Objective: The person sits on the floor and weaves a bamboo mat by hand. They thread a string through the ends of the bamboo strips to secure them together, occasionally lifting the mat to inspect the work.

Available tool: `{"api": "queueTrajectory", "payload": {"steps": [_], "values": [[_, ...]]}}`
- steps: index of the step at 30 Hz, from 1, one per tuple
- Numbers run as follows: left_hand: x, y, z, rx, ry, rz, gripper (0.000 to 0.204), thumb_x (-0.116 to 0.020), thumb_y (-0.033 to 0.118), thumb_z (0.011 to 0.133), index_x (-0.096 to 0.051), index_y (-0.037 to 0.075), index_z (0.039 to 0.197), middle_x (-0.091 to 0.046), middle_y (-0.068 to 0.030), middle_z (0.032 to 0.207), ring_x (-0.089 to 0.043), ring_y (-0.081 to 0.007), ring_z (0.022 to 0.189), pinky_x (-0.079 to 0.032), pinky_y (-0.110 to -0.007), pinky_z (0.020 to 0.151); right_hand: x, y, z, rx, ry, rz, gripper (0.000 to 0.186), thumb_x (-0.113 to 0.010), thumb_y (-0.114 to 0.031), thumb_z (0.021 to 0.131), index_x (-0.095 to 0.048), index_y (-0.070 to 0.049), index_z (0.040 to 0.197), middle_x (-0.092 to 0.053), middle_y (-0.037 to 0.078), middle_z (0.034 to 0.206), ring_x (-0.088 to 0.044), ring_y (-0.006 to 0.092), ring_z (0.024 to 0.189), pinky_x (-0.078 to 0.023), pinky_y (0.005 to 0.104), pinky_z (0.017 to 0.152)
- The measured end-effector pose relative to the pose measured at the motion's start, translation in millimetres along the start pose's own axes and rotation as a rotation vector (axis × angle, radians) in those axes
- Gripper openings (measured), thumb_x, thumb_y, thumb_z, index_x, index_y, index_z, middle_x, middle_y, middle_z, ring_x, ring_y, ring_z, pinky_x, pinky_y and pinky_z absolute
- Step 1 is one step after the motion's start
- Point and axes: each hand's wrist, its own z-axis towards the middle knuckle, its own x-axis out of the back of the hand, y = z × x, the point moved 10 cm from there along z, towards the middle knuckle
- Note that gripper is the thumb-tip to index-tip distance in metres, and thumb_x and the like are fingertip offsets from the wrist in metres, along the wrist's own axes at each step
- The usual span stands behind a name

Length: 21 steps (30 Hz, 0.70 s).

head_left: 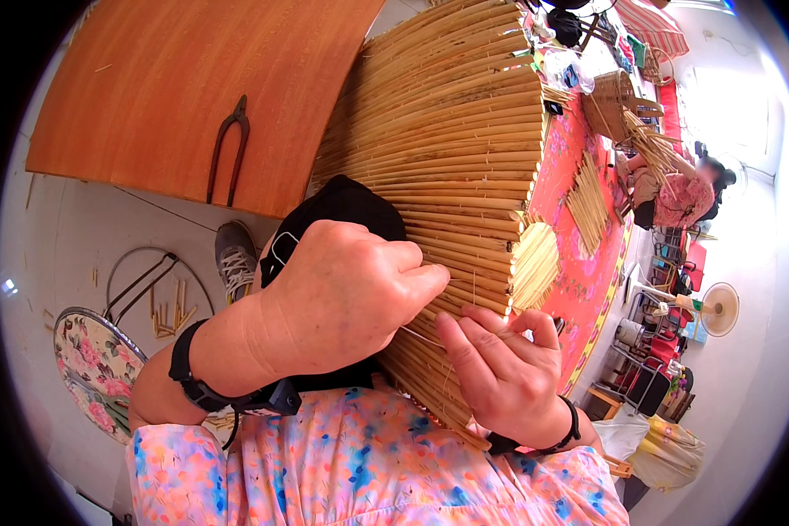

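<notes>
Across my lap lies a mat of yellow-brown reed sticks [447, 158], set side by side and bound with thin thread. My left hand [329, 289] is closed over the mat, thumb and forefinger pinched together low on the sticks; what they pinch is hidden. Close by, my right hand [504, 373] has its fingers bent and pressed together at the mat's right edge. A pale thread [422, 337] runs over the sticks between both hands and meets the right fingertips.
An orange-brown board [210, 53] at the upper left carries pincers [230, 149]. A floral-covered round seat [96, 373] stands at the left. On the red patterned cloth [579, 289] lie cut reed pieces [587, 206]. Farther right are a wicker basket [607, 105], a seated person [682, 195] and a fan [720, 309].
</notes>
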Motion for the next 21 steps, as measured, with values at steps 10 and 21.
{"api": "queueTrajectory", "payload": {"steps": [10, 21], "values": [[1, 7, 3, -0.013, -0.002, 0.017, 0.020, -0.063, 0.008, 0.066, -0.066, 0.006, 0.086, -0.053, -0.0029, 0.061, -0.057, -0.0214, 0.053, -0.042, -0.033, 0.048, 0, 0, 0, -0.005, 0.013, -0.008, 0.038, -0.058, -0.010, 0.067, -0.062, 0.004, 0.103, -0.063, 0.010, 0.091, -0.064, 0.0192, 0.083, -0.041, 0.0327, 0.070], [-5, 8, 8, 0.048, -0.086, 0.019, 0.020, -0.061, 0.005, 0.069, -0.064, 0.006, 0.089, -0.058, -0.0073, 0.065, -0.060, -0.0257, 0.058, -0.046, -0.036, 0.050, 12, -3, 0, 0.085, 0.077, 0.089, 0.038, -0.060, -0.009, 0.069, -0.062, 0.004, 0.104, -0.063, 0.011, 0.094, -0.064, 0.0207, 0.087, -0.041, 0.0317, 0.070]]}}
